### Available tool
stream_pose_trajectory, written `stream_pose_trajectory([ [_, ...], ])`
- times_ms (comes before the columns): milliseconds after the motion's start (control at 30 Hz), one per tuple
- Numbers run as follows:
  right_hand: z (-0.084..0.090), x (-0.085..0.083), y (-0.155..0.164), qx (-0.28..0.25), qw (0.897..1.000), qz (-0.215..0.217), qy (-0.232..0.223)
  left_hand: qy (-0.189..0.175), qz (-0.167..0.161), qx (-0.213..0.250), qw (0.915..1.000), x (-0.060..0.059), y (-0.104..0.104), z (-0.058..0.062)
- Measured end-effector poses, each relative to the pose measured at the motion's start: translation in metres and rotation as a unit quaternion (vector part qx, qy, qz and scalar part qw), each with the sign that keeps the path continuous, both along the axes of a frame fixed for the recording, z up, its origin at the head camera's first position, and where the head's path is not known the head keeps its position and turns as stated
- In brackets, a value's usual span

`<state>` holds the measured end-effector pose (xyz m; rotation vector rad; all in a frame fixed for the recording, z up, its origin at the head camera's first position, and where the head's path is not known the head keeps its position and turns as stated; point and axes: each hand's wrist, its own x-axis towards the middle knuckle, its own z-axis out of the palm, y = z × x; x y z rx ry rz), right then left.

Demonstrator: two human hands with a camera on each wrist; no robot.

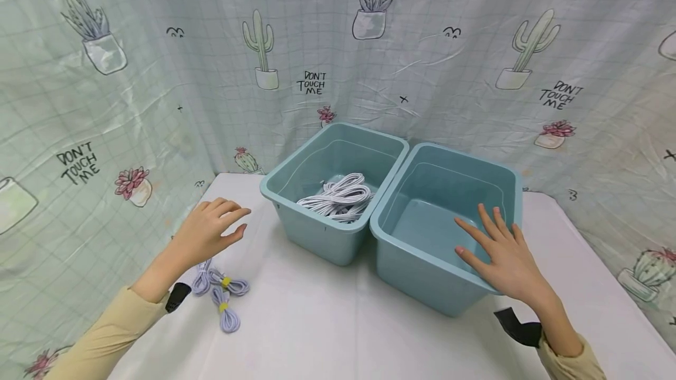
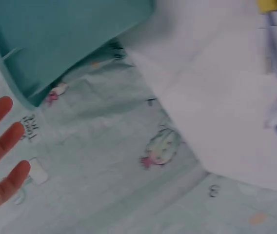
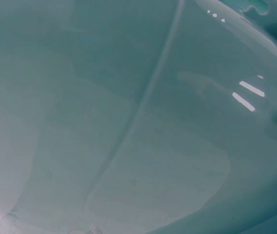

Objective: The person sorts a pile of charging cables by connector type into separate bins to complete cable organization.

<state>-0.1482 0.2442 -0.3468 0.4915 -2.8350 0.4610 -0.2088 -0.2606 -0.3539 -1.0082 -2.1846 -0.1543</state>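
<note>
1. Starting nearest the person, the small cable bundles [image 1: 222,295] lie on the white desk [image 1: 327,327], left of and nearer than the left bin [image 1: 317,233]; their yellow ties show, and they are still outside both bins.
2. Hovering just beyond those bundles, the left hand [image 1: 208,230] is spread, fingers relaxed, holding nothing. To do this step well, I judge it should drop onto one bundle at its tie and pinch there, so the loops stay together.
3. Resting on the near rim of the right bin [image 1: 422,263], which touches the left bin on that bin's right, the right hand [image 1: 504,257] lies flat with straight fingers, gripping nothing. Its weight likely steadies the bin; keeping the palm on the rim leaves the opening free.
4. Inside the left bin sits a pile of white coiled cables [image 1: 338,195]; the right bin looks empty.
5. Behind the left bin hangs the cactus-print curtain [image 1: 317,46].
</note>
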Motion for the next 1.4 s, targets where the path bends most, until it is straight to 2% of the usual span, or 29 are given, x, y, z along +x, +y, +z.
stream_pose_trajectory([
  [167,0.0,-0.001,-0.001,0.001,1.0,0.001,0.004,-0.014,-0.041,-0.024,0.9988,0.01,-0.014,-0.03],
  [233,0.0,-0.001,-0.001,0.001,1.0,0.001,0.005,-0.02,-0.046,-0.036,0.9981,0.015,-0.019,-0.043],
  [367,0.0,-0.001,0.0,0.001,1.0,0.001,0.004,-0.048,-0.039,-0.068,0.9957,0.027,-0.026,-0.067],
  [533,0.0,-0.001,-0.001,0.001,1.0,0.002,0.003,-0.076,-0.022,-0.093,0.9925,0.04,-0.033,-0.086],
  [700,-0.001,0.0,-0.001,0.0,1.0,0.004,0.006,-0.086,-0.02,-0.105,0.9905,0.048,-0.042,-0.098],
  [900,-0.001,0.0,0.0,0.001,1.0,0.003,0.009,-0.093,-0.031,-0.115,0.9885,0.05,-0.051,-0.107],
  [1133,-0.001,0.0,0.0,0.001,1.0,0.002,0.008,-0.086,-0.049,-0.1,0.9901,0.05,-0.056,-0.111],
  [1400,-0.001,0.0,0.0,-0.002,1.0,0.003,0.011,-0.073,-0.075,-0.073,0.9918,0.047,-0.053,-0.116],
])
